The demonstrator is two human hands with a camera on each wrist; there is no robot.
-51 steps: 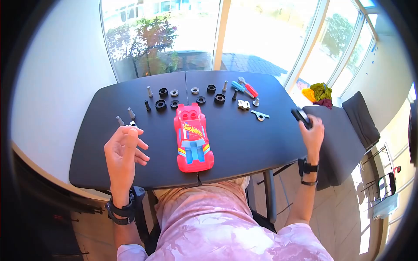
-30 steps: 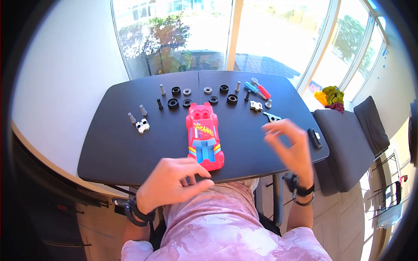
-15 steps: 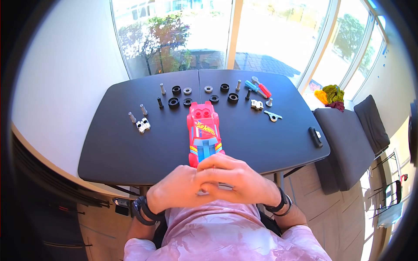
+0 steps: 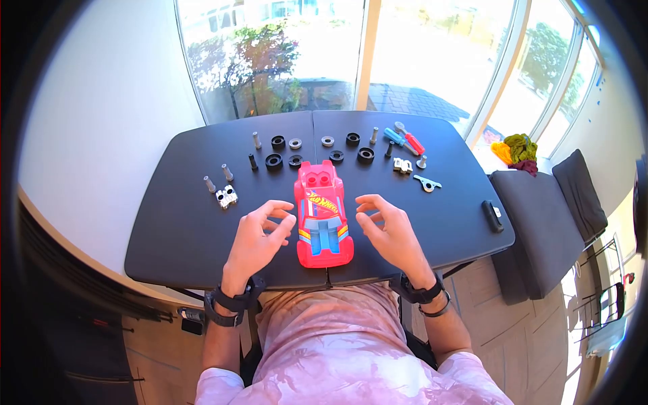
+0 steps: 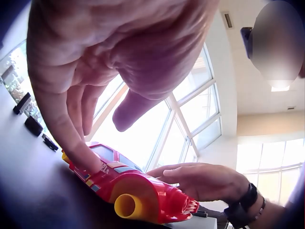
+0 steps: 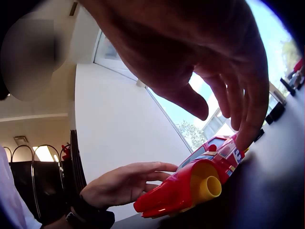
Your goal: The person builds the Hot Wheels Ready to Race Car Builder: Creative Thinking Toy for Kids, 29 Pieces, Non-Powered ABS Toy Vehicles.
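Observation:
A red toy car body (image 4: 314, 202) with blue panels and a yellow Hot Wheels logo lies lengthwise at the front middle of the table. To its left hovers my left hand (image 4: 258, 233), fingers loosely bent and holding nothing. My right hand (image 4: 395, 233) mirrors it on the other side, also with nothing in its grasp. In the left wrist view the car (image 5: 143, 191) shows a yellow axle stub (image 5: 127, 206) in its wheel arch. From the right wrist, a matching yellow stub (image 6: 208, 188) is visible.
Black wheels (image 4: 273, 161), grey rings (image 4: 327, 141) and pegs (image 4: 256, 140) stand beyond the car. A silver engine-like block (image 4: 227, 196) sits left. At right are a white block (image 4: 402, 165), a grey bracket (image 4: 427, 183), blue and red-handled tools (image 4: 414, 140) and a black device (image 4: 493, 216).
My right hand has set the black device down at the table's right edge. Both hands came together before the car, then parted to either side of it.

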